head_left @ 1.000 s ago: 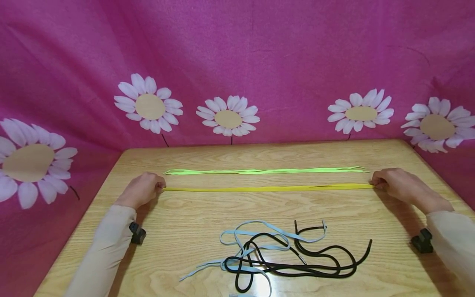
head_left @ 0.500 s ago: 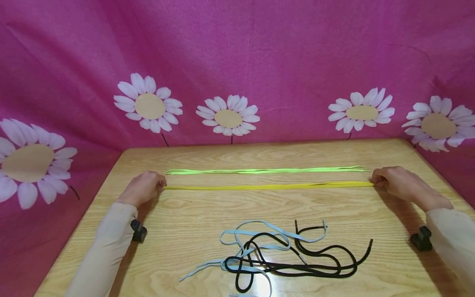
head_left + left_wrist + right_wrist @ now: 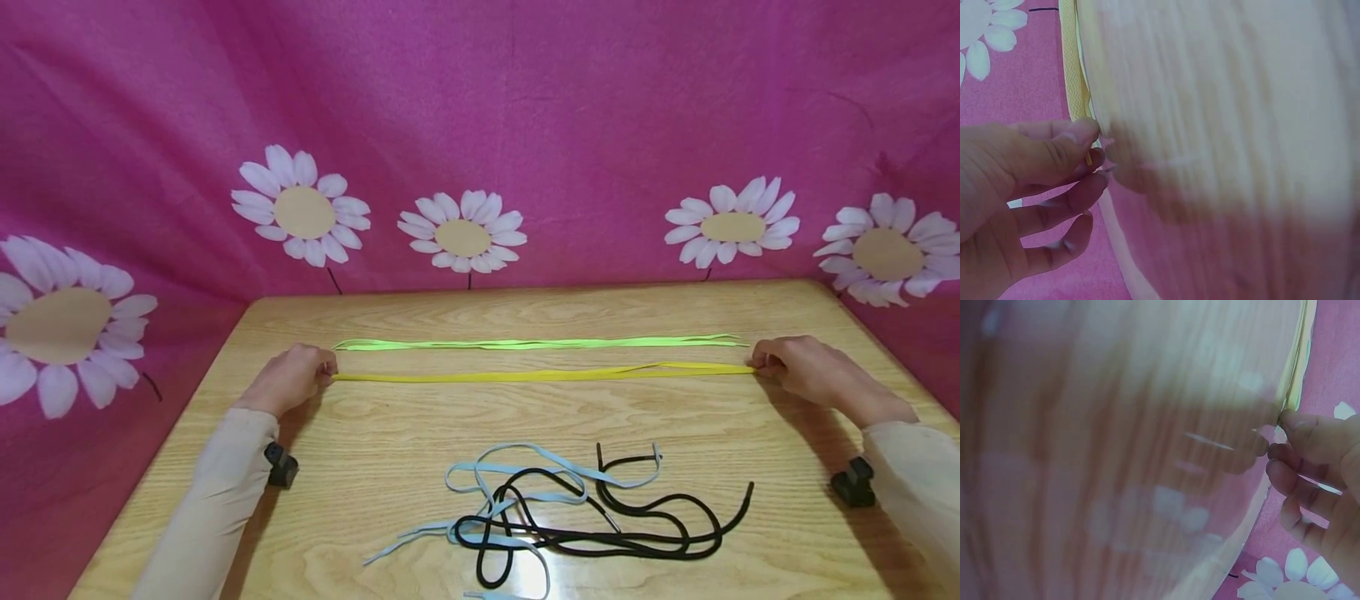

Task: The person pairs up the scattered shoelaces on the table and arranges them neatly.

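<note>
A flat yellow shoelace (image 3: pixel 487 377) is stretched left to right across the table, its strands lying together with a small gap toward the right. My left hand (image 3: pixel 292 377) pinches its left end between thumb and forefinger; the left wrist view shows the yellow lace (image 3: pixel 1071 69) running up from the fingertips. At the other end, my right hand (image 3: pixel 806 371) pinches the lace between thumb and fingers. Just behind it lies a neon green shoelace (image 3: pixel 525 343), straight and parallel, apart from both hands.
Nearer the front, a black round shoelace (image 3: pixel 600 533) and a light blue flat shoelace (image 3: pixel 540 446) lie loosely tangled. They rest on a wooden table (image 3: pixel 375 450). A pink cloth (image 3: pixel 570 125) with printed daisies hangs behind and beside it.
The yellow shoelace has shifted slightly back, closer to the green one, with both hands still on its ends. The gap between its strands near the right has widened a little.
</note>
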The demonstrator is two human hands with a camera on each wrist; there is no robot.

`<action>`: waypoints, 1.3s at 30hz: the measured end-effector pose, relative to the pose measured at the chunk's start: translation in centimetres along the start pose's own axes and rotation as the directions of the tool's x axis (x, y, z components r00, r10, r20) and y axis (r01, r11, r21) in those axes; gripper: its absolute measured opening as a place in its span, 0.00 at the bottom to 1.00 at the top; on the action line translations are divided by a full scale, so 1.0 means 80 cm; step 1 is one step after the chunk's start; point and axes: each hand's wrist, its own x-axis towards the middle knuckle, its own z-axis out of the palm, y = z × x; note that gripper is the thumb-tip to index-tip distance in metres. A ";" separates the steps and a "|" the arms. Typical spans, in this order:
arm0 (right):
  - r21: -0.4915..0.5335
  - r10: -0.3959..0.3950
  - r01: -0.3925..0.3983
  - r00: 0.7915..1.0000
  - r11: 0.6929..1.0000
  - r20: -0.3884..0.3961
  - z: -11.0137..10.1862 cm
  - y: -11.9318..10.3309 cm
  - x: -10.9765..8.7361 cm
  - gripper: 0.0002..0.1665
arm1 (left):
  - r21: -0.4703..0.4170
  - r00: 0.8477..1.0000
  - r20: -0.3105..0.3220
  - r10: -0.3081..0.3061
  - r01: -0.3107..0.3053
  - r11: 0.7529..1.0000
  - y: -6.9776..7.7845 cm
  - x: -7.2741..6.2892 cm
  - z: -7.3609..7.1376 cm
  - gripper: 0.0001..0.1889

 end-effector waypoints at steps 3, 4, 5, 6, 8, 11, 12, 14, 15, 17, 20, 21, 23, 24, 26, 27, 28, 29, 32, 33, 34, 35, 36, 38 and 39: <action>-0.002 0.000 0.000 1.000 1.000 -0.007 0.001 0.001 -0.001 0.09 | -0.001 1.000 -0.006 -0.001 0.001 1.000 -0.001 0.000 0.000 0.05; -0.003 0.001 -0.001 1.000 1.000 -0.007 0.001 0.002 -0.001 0.08 | -0.002 1.000 -0.008 -0.001 0.001 1.000 -0.001 -0.001 0.000 0.05; -0.003 0.003 -0.003 1.000 1.000 -0.004 0.001 0.003 -0.002 0.08 | -0.002 1.000 -0.009 -0.002 0.002 1.000 -0.001 -0.001 0.000 0.05; -0.002 0.005 -0.005 1.000 1.000 -0.003 0.002 0.004 -0.002 0.08 | -0.004 1.000 -0.008 -0.003 0.003 1.000 -0.001 -0.002 0.000 0.05; -0.001 0.011 -0.011 1.000 1.000 0.001 0.003 0.005 -0.004 0.08 | -0.004 1.000 -0.003 -0.008 0.008 1.000 -0.002 -0.002 0.000 0.05; 0.001 0.023 -0.023 1.000 1.000 0.009 0.003 0.005 -0.006 0.08 | 0.002 0.999 0.024 -0.029 0.029 1.000 -0.002 -0.003 -0.001 0.08; 0.002 0.027 -0.028 1.000 1.000 0.011 0.003 0.005 -0.007 0.08 | 0.004 0.999 0.032 -0.035 0.035 0.999 -0.002 -0.004 -0.001 0.09; 0.004 0.038 -0.038 0.999 0.999 0.014 0.003 0.004 -0.008 0.08 | 0.010 0.999 0.032 -0.037 0.036 0.999 0.000 -0.006 -0.003 0.10; 0.010 0.037 -0.037 0.999 0.999 0.008 0.002 0.003 -0.008 0.08 | 0.014 0.999 0.015 -0.029 0.029 0.999 0.002 -0.007 -0.003 0.10; 0.025 0.027 -0.026 1.000 0.999 -0.014 0.000 -0.001 -0.010 0.10 | 0.015 0.999 -0.047 0.008 -0.007 1.000 0.006 -0.010 -0.004 0.09; 0.041 -0.006 0.010 0.997 0.999 -0.079 -0.003 -0.010 -0.011 0.13 | 0.006 0.987 -0.147 0.069 -0.069 0.998 0.019 -0.014 -0.006 0.07; 0.046 -0.025 0.030 0.994 0.998 -0.103 -0.005 -0.014 -0.012 0.14 | -0.003 0.982 -0.172 0.084 -0.086 0.996 0.025 -0.014 -0.006 0.07; 0.043 -0.062 0.069 0.987 0.997 -0.147 -0.009 -0.023 -0.013 0.17 | -0.027 0.977 -0.188 0.102 -0.109 0.994 0.038 -0.014 -0.007 0.07; 0.039 -0.079 0.086 0.983 0.996 -0.166 -0.010 -0.028 -0.013 0.17 | -0.034 0.976 -0.189 0.110 -0.119 0.992 0.045 -0.014 -0.007 0.07; 0.043 -0.101 0.111 0.979 0.993 -0.174 -0.014 -0.041 -0.013 0.20 | -0.043 0.976 -0.179 0.127 -0.136 0.990 0.060 -0.014 -0.007 0.06; 0.046 -0.111 0.121 0.978 0.992 -0.176 -0.016 -0.048 -0.013 0.20 | -0.048 0.975 -0.172 0.138 -0.148 0.988 0.068 -0.014 -0.007 0.06; 0.045 -0.120 0.130 0.976 0.991 -0.180 -0.017 -0.056 -0.013 0.20 | -0.051 0.975 -0.161 0.154 -0.164 0.985 0.077 -0.014 -0.006 0.06; 0.051 -0.123 0.133 0.978 0.990 -0.171 -0.017 -0.064 -0.013 0.20 | -0.052 0.974 -0.147 0.171 -0.180 0.982 0.086 -0.014 -0.005 0.06; 0.062 -0.156 0.168 0.974 0.984 -0.162 -0.018 -0.091 -0.014 0.19 | -0.066 0.968 -0.107 0.228 -0.236 0.969 0.112 -0.014 -0.003 0.05; 0.063 -0.176 0.188 0.970 0.980 -0.165 -0.017 -0.099 -0.013 0.19 | -0.074 0.965 -0.090 0.248 -0.255 0.964 0.121 -0.015 -0.003 0.04; 0.067 -0.196 0.209 0.966 0.976 -0.166 -0.017 -0.107 -0.012 0.20 | -0.083 0.961 -0.075 0.266 -0.272 0.959 0.128 -0.015 -0.002 0.04; 0.071 -0.210 0.224 0.964 0.972 -0.164 -0.018 -0.114 -0.011 0.21 | -0.090 0.958 -0.064 0.279 -0.284 0.955 0.135 -0.015 -0.002 0.03; 0.072 -0.218 0.232 0.962 0.970 -0.163 -0.019 -0.121 -0.009 0.22 | -0.095 0.954 -0.059 0.294 -0.298 0.950 0.141 -0.014 -0.001 0.03; 0.070 -0.214 0.227 0.963 0.971 -0.162 -0.021 -0.129 -0.004 0.23 | -0.101 0.951 -0.051 0.305 -0.309 0.946 0.148 -0.012 0.000 0.03; 0.071 -0.200 0.213 0.968 0.975 -0.153 -0.022 -0.130 -0.001 0.23 | -0.098 0.952 -0.050 0.302 -0.306 0.947 0.149 -0.010 0.000 0.03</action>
